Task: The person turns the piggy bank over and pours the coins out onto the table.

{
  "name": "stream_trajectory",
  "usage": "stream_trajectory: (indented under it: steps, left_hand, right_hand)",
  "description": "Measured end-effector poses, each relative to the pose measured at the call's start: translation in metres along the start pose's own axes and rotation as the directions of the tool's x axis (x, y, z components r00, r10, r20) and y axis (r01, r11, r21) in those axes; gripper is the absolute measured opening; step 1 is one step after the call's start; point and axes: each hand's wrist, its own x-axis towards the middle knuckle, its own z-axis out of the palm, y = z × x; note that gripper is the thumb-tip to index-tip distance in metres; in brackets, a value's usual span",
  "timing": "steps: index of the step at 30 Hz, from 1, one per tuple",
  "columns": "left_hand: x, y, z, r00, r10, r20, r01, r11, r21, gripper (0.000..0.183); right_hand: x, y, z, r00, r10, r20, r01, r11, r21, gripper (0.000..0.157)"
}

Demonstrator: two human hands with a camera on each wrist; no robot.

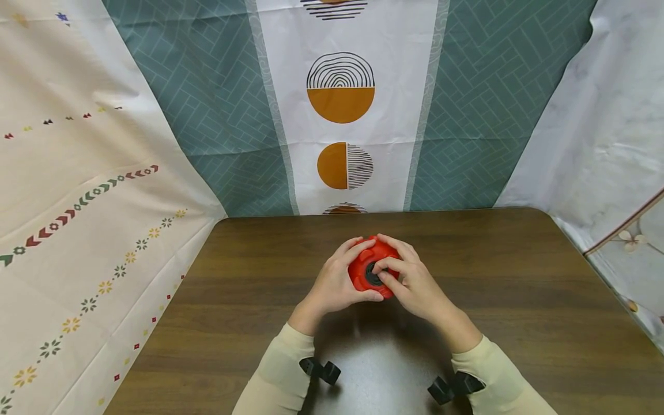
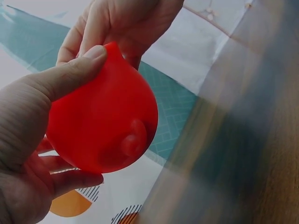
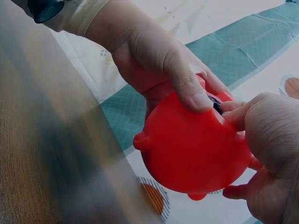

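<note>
Both hands hold a red, rounded, smooth object [image 1: 357, 271] with short knobs [image 3: 142, 141] sticking out of its sides, above the far middle of the table. A black round plug [image 1: 370, 275] sits in the face turned up toward the head. My left hand [image 1: 334, 282] grips the red body from the left, thumb on the near side and fingers round the far side. With thumb and forefinger, my right hand [image 1: 417, 285] pinches at the black plug, while its other fingers lie along the far right rim. The right wrist view mostly hides the plug behind the fingers.
The brown wooden table [image 1: 233, 300] lies under the hands, its far edge close to a green and white patterned cloth [image 1: 218, 115]. Pale cloths [image 1: 78, 190] hang at the left and right. Black wrist mounts [image 1: 320, 370] sit on both sleeves.
</note>
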Motion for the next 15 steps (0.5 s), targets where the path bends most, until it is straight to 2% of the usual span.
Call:
stream_trajectory:
  steps: [15]
  left_hand:
    - [-0.0003,0.0001,-0.0044,0.999,0.021,0.03,-0.021,1.0,-0.002,0.089]
  right_hand:
    - [0.001,0.0001,-0.0025,0.999,-0.029,0.034,0.029,1.0,0.002,0.014]
